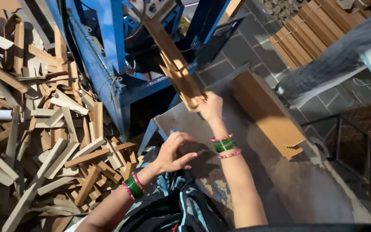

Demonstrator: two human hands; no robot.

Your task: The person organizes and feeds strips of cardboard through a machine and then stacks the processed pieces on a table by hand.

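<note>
The right hand (211,107) gripped the lower end of the notched cardboard strips (174,64). The left hand (172,152) hovered empty, fingers loosely curled, over the bench (280,184). The strips appeared light and bendable, best held near one end.

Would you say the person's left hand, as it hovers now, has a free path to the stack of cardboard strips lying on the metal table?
Probably not directly. The left hand hovers empty at the table's near-left edge, while the stack of cardboard strips lies beyond the right hand, whose forearm crosses between them.

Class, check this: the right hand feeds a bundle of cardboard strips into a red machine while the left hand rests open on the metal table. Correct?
Not quite. The machine is blue, not red, as the head view shows. The right hand does hold the strips, and the left hand rests open on the table.
</note>
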